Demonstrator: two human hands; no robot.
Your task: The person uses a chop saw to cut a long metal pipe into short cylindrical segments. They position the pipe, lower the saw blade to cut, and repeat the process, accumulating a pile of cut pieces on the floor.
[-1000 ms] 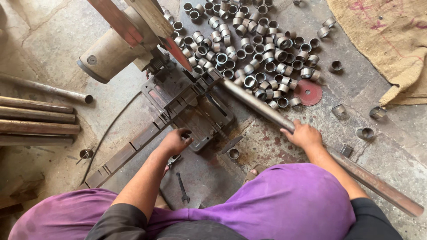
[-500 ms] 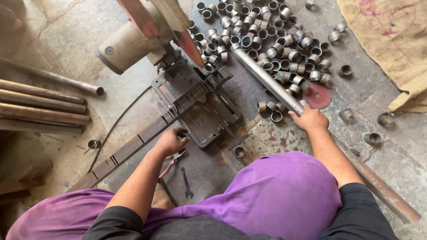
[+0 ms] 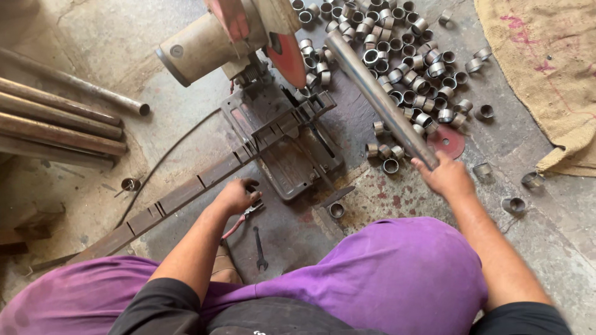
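My right hand (image 3: 444, 177) grips a long steel pipe (image 3: 379, 96). The pipe is lifted and slants up-left, and its far end sits just right of the red blade (image 3: 287, 59) of the chop saw (image 3: 205, 43). My left hand (image 3: 236, 197) rests at the near corner of the saw's base (image 3: 292, 155), fingers curled round a small dark clamp handle. Red-handled pliers (image 3: 243, 217) lie right beside that hand. A heap of short cut pipe rings (image 3: 403, 68) covers the floor under and beyond the pipe.
A flat steel bar (image 3: 177, 197) runs left from the saw base. Rusty pipes (image 3: 56, 127) are stacked at the left. A small spanner (image 3: 259, 248) lies near my knee, a red disc (image 3: 448, 141) by the rings, and burlap sacking (image 3: 546, 62) at the right.
My right hand has lifted the pipe out of the saw's clamp and swung it to the right of the blade. My left hand has stayed at the saw base.
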